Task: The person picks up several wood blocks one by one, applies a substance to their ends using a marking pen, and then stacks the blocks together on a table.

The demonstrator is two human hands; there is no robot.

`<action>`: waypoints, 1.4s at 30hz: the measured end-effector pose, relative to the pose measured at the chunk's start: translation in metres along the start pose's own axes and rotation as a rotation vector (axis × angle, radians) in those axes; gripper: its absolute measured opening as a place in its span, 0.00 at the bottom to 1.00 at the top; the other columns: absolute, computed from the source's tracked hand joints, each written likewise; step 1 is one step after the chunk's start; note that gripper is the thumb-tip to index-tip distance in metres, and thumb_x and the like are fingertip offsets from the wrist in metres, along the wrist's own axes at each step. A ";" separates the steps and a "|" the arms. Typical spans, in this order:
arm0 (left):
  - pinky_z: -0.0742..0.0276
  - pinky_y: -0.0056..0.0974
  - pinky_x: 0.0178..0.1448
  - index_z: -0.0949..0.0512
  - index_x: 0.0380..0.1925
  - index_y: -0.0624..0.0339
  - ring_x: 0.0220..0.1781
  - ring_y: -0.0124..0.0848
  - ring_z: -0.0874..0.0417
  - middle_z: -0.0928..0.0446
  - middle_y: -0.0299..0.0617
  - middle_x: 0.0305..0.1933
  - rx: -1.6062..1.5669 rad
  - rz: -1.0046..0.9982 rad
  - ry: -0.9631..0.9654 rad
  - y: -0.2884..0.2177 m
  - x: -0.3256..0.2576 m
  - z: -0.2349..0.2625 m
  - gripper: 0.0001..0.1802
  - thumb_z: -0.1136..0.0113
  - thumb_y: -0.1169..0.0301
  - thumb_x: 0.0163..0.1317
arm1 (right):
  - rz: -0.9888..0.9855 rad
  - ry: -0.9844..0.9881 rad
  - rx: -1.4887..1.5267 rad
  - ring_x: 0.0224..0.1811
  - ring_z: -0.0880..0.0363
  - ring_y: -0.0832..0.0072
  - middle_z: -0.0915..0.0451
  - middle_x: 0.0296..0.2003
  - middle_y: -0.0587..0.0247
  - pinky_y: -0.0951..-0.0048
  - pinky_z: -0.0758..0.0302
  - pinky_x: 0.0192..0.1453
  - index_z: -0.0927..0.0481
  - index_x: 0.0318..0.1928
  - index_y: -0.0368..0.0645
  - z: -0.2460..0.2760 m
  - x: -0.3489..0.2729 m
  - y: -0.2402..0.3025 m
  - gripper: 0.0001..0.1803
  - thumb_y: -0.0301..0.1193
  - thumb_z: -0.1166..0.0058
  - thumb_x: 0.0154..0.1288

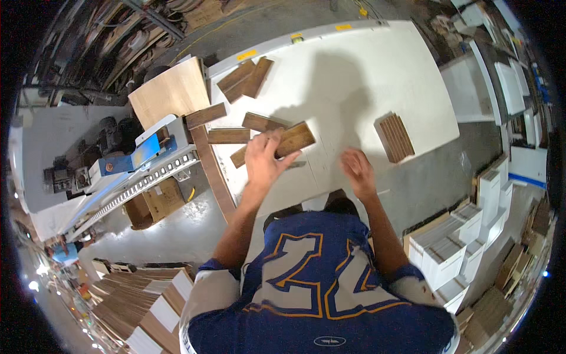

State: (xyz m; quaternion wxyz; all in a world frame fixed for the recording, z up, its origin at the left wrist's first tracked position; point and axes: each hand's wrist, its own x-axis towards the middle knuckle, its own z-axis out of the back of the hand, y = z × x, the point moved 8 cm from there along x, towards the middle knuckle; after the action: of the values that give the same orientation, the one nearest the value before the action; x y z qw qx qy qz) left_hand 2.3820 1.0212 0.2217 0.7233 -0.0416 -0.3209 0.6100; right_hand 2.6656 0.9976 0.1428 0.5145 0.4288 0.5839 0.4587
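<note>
Under the bench's left end you have a brown cardboard box [158, 202], and small yellow labels [247, 55] dot its far edge.

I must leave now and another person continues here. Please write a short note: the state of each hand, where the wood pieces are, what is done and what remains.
Left hand: grips a brown wood strip over the white table, above a second strip.
Right hand: open, empty, low over the table near its front edge.
Pieces: three loose strips lie left of the held one, two more at the far left corner, and a neat stack lies to the right.
Done: the one stack looks sorted.
Left: the loose strips are probably not yet sorted; I cannot tell their order.
</note>
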 end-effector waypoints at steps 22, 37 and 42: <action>0.17 0.37 0.49 0.11 0.49 0.64 0.41 0.35 0.10 0.10 0.49 0.41 -0.492 0.508 0.035 -0.065 -0.028 0.007 0.12 0.28 0.70 0.69 | 0.038 0.281 -0.033 0.39 0.20 0.82 0.15 0.36 0.68 0.74 0.24 0.46 0.14 0.46 0.40 0.009 0.062 0.072 0.09 0.32 0.32 0.73; 0.16 0.42 0.50 0.10 0.41 0.60 0.41 0.42 0.10 0.09 0.46 0.41 -0.278 0.309 0.138 -0.086 -0.025 -0.015 0.15 0.18 0.66 0.57 | 0.526 0.429 -0.740 0.43 0.11 0.63 0.08 0.42 0.61 0.64 0.17 0.50 0.09 0.46 0.47 0.020 0.049 0.107 0.13 0.37 0.26 0.63; 0.16 0.38 0.48 0.14 0.39 0.62 0.40 0.35 0.10 0.09 0.46 0.39 -0.461 0.482 0.120 -0.081 -0.043 -0.034 0.18 0.14 0.68 0.54 | 0.602 0.436 -0.639 0.41 0.12 0.61 0.09 0.41 0.62 0.61 0.18 0.50 0.09 0.46 0.46 0.015 0.038 0.097 0.12 0.35 0.29 0.66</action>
State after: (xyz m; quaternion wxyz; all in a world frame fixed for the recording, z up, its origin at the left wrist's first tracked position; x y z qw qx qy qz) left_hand 2.4664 0.9734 0.2136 0.5476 -0.3145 -0.3883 0.6712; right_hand 2.6798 1.0565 0.2293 0.3306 0.2931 0.3580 0.8225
